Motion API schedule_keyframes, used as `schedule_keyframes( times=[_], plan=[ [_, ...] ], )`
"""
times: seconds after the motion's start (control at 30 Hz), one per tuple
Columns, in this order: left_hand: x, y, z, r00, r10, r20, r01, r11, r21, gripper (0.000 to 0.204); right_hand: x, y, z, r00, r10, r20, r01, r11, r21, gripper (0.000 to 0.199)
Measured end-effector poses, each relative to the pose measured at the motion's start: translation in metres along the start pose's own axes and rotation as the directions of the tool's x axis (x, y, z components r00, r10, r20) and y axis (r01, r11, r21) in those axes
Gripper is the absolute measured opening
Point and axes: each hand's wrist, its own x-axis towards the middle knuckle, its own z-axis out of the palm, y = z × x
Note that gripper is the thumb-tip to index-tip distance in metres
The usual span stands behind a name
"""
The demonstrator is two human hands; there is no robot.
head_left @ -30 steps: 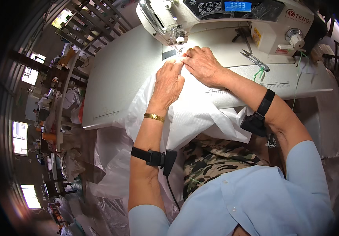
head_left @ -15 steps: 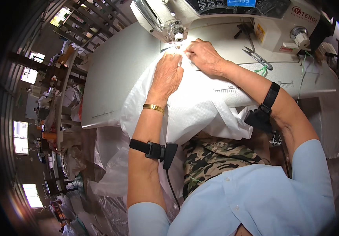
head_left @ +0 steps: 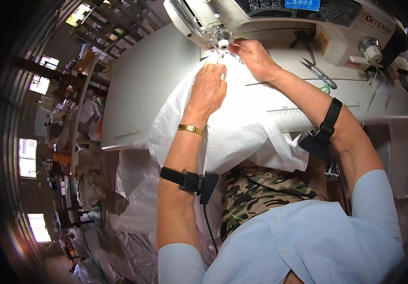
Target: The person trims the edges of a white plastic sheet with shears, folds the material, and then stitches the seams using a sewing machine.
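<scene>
Left hand [head_left: 208, 87] half-curled on white fabric [head_left: 237, 130], right hand [head_left: 257, 59] bent-fingered beside the sewing machine [head_left: 284, 20], glare hiding whether either grips, snips [head_left: 324, 78] on the worktop [head_left: 140, 90]

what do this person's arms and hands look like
The left hand and right hand are gloveless, the sleeves short and light blue. Each forearm wears a black strap with a boxy black device; a dark cable hangs from the left one. A gold band circles the left wrist.
</scene>
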Motion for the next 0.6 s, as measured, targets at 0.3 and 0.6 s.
schedule_keyframes(
  times=[0.3,0.6],
  plan=[
    [0.002,0.002,-0.002,0.991,-0.085,0.105,0.080,0.996,0.049,0.032,-0.004,-0.002,0.004,0.997,-0.011,-0.073,0.006,0.998,-0.060,0.035],
    [-0.014,0.008,-0.014,0.983,-0.084,0.163,0.094,0.994,-0.053,0.035,-0.003,-0.003,0.004,0.993,-0.031,-0.117,0.031,0.999,-0.009,0.036]
  ],
)
